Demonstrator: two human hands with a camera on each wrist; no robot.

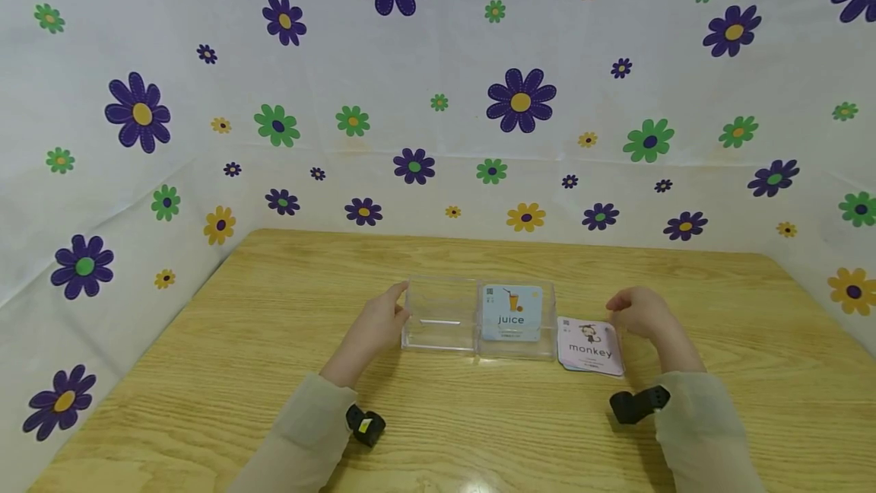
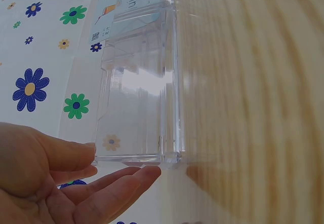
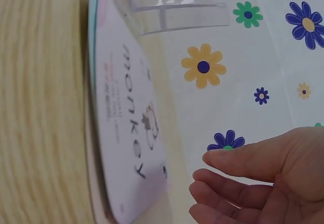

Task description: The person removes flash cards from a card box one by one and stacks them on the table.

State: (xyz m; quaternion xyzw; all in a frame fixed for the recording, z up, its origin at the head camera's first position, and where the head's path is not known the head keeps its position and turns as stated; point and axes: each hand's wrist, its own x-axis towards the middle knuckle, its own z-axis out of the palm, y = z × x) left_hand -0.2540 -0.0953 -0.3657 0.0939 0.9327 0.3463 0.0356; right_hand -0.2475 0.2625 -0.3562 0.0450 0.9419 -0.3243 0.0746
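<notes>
A clear plastic card box (image 1: 439, 337) with two compartments lies on the wooden table. Its right compartment holds a light-blue juice card (image 1: 512, 314); the left one shows no card. My left hand (image 1: 372, 326) is at the box's left end, and in the left wrist view the thumb (image 2: 73, 154) and fairly straight fingers (image 2: 114, 191) come right to the end wall. Right of the box lies a small stack of cards with a pink monkey card (image 1: 590, 346) on top. Beside that stack's upper right corner, my right hand (image 1: 641, 313) has loosely bent fingers and nothing between them.
The wooden table (image 1: 479, 424) runs back to a white cloth (image 1: 445, 44) printed with flowers, which hangs behind it and along the sides. Black wrist cameras (image 1: 366, 426) are strapped over the pale sleeves (image 1: 701, 417).
</notes>
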